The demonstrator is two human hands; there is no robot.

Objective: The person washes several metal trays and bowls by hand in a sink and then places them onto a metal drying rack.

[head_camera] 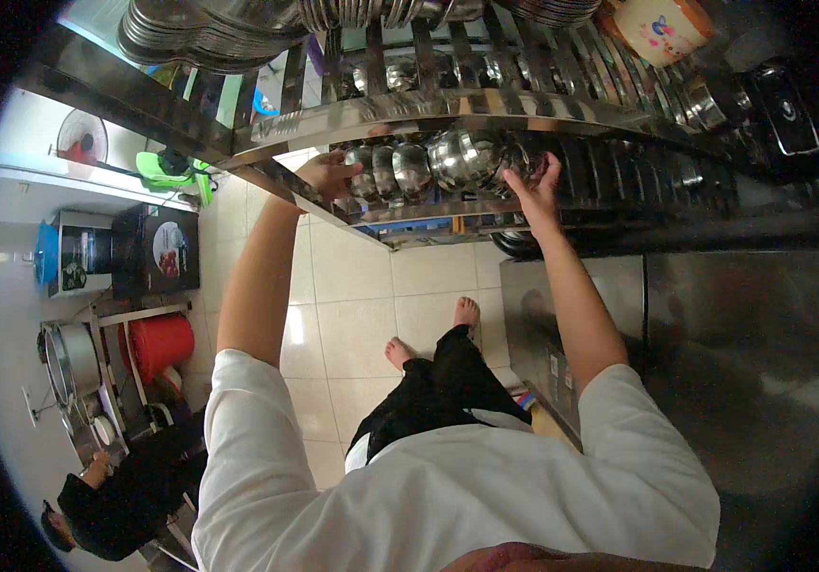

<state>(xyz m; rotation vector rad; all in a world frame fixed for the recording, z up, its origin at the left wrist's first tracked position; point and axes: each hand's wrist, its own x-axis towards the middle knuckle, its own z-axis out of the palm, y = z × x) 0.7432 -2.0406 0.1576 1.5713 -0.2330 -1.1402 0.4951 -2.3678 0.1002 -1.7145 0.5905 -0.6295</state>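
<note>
Before me stands a metal rack with slatted shelves (409, 111). On its middle level lies a row of shiny metal bowls (411, 170), several small ones at the left and a larger rounded one (463, 159) to their right. My left hand (331, 176) is at the left end of the row, fingers touching or close to the outermost small bowl; part of it is behind the rack's frame. At the right end, my right hand (536, 187) has thumb and fingers spread around the edge of a metal bowl beside the large one. Whether either hand bears weight is unclear.
Stacked metal plates (202, 32) and a floral container (666, 30) sit on the upper shelf. A stainless steel cabinet (738, 343) stands at the right. At the left are a green chair (159, 171), a red bucket (159, 344), a pot (79, 361) and another person in black (130, 493).
</note>
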